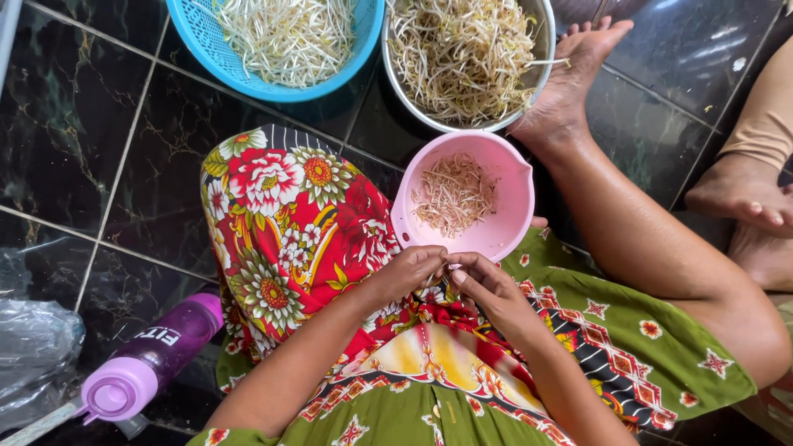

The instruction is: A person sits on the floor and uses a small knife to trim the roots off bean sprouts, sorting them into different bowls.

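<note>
My left hand (410, 272) and my right hand (483, 285) meet fingertip to fingertip over my lap, pinching a small pale bean sprout (453, 266) between them. Just beyond the fingers a pink bowl (510, 177) rests on my knee and holds a thin heap of brownish sprout trimmings (453, 194). Farther off on the floor, a blue plastic basket (192, 33) holds white bean sprouts (285, 37). Beside it a metal bowl (541, 70) is filled with darker, stringy sprouts (462, 54).
I sit on a dark marbled tile floor (83, 124) in a flowered cloth. My bare foot (570, 83) touches the metal bowl. A purple bottle (153, 355) lies at lower left by a clear plastic bag (33, 347). Another person's foot (743, 190) is at right.
</note>
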